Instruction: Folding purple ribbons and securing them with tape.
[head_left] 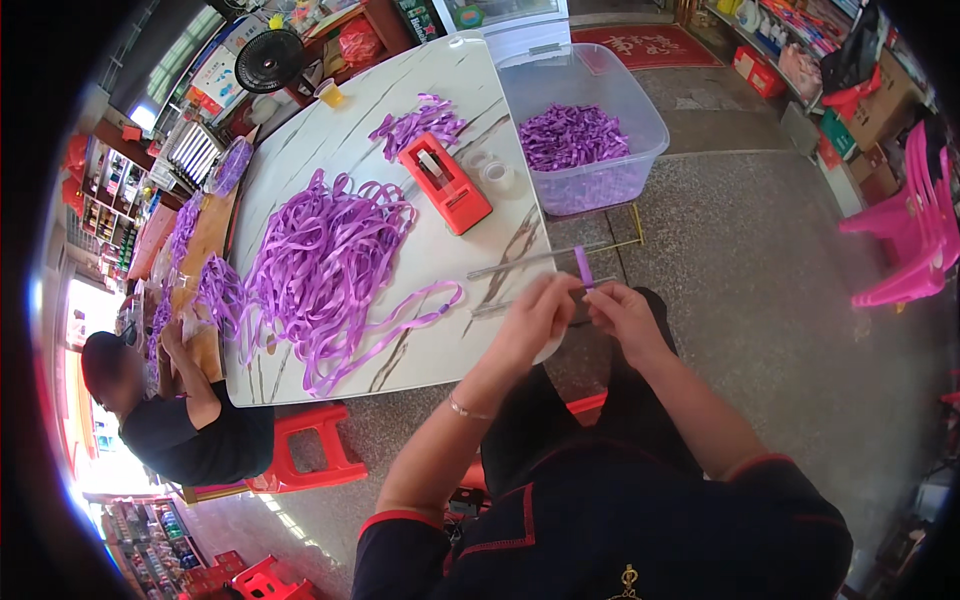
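Ribbon: a short purple strip (583,266) stands upright between both hands, just off the table (440,250) edge.
Left hand (535,315): fingers closed, pinching its lower end.
Right hand (622,312): closed likewise, touching the left.
Grip: best kept at the fingertips, edges aligned.
Supply: loose ribbon heap (320,265), red tape dispenser (446,183), bin (585,130) of finished pieces.

Head-worn fisheye view, steeply downward over table (440,250) edge, close.

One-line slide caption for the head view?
Both hands, left hand and right hand, pinch a short purple ribbon strip beside the white marble-patterned table.
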